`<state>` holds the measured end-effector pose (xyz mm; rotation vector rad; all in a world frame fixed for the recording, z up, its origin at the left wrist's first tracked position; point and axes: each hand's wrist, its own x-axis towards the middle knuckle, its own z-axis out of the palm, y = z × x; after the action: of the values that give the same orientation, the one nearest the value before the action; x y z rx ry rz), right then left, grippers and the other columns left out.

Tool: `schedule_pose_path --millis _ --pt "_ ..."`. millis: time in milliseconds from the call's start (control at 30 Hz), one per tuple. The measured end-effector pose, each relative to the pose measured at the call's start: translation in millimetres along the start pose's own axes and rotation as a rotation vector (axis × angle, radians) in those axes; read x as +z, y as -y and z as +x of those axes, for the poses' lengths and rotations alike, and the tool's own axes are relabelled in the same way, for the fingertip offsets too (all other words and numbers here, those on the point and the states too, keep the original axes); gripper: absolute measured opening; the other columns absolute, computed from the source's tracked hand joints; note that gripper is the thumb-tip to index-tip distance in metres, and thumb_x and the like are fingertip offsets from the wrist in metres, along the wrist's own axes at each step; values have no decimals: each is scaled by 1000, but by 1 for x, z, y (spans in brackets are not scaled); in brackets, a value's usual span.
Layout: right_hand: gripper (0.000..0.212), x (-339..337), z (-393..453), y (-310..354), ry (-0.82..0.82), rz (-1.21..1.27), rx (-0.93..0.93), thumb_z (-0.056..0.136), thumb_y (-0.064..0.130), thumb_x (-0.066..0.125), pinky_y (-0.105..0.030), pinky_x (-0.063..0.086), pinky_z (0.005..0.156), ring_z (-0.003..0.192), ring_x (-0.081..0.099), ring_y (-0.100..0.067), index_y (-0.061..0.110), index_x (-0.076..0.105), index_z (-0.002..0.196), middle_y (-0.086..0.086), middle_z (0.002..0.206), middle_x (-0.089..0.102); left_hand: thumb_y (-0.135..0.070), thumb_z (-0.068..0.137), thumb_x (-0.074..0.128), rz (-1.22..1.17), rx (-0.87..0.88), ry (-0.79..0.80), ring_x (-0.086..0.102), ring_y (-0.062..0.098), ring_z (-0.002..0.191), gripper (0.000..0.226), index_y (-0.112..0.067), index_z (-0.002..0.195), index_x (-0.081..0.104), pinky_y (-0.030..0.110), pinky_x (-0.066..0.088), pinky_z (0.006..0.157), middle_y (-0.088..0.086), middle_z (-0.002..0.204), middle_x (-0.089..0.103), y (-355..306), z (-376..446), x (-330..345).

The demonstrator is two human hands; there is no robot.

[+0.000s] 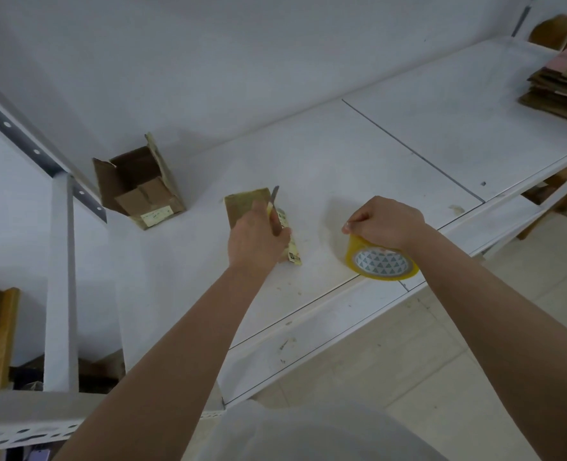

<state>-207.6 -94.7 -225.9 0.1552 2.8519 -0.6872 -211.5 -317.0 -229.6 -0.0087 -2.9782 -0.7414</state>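
A small closed cardboard box (242, 204) with a label lies on the white shelf (342, 168). My left hand (253, 239) rests over the box and grips a small knife (275, 207), blade pointing away from me. To the right, my right hand (383, 222) grips the top of a yellow tape roll (381, 261) that stands near the shelf's front edge. Thumb and forefinger pinch at the roll's left side.
An open cardboard box (139, 184) stands at the back left of the shelf. Flattened cardboard (561, 84) is stacked at the far right. A white metal upright (60, 281) rises at the left. Tiled floor (441, 344) lies below the shelf edge.
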Motion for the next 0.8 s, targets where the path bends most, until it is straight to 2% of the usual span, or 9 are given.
schedule_pose_path --millis 133,267,333,433,533,600,667,700,800 --pt "17 1 -1 3 -16 -33 -1 87 46 58 -23 31 59 80 56 -10 42 75 88 21 85 65 -25 82 68 107 -36 46 62 31 86 41 -16 100 33 33 39 62 2 87 51 -13 1 0" --pt "17 0 -1 5 -12 -37 14 87 45 58 -22 29 57 71 53 -4 42 75 89 24 76 59 -22 78 74 230 -76 132 54 25 79 57 -9 117 36 30 32 51 5 103 59 -22 4 1" --pt "17 0 -2 7 -8 -41 18 87 43 57 -21 29 56 67 50 1 42 75 89 25 75 59 -20 77 77 277 -90 176 60 26 89 64 -8 123 34 31 36 55 6 108 59 -26 6 1" --pt "18 -1 -4 8 -7 -38 25 88 44 57 -22 31 57 75 56 -8 42 74 89 19 89 67 -23 73 81 352 -89 249 62 28 104 77 -6 128 29 33 39 63 8 114 56 -29 5 1" --pt "18 -2 -6 6 3 44 29 88 46 58 -28 39 72 91 59 -12 42 75 92 19 102 68 -26 72 81 365 -70 271 61 27 105 79 -5 128 29 33 38 61 7 115 56 -29 3 1" --pt "18 -6 -9 7 12 168 26 88 48 59 -33 44 85 102 60 -14 42 75 96 18 108 67 -28 73 79 297 -56 266 62 26 106 78 -7 128 29 32 39 64 4 117 57 -24 5 -2" --pt "16 -12 -13 10 4 289 3 89 45 60 -38 47 93 104 61 -15 41 75 94 16 106 68 -37 74 77 154 -44 233 60 23 105 77 -13 133 33 31 40 70 -1 120 53 -18 7 -7" --pt "15 -15 -15 12 -5 346 -14 89 43 61 -41 48 95 102 62 -15 41 76 92 16 104 69 -43 76 76 34 -40 183 59 20 101 71 -17 131 38 29 41 71 -4 114 53 -15 7 -10" --pt "14 -23 -20 22 -33 489 -66 88 38 63 -47 49 97 99 64 -14 39 77 88 17 98 71 -64 75 69 -435 -53 58 60 7 78 51 -23 102 54 23 44 64 -10 85 58 -21 3 -19"
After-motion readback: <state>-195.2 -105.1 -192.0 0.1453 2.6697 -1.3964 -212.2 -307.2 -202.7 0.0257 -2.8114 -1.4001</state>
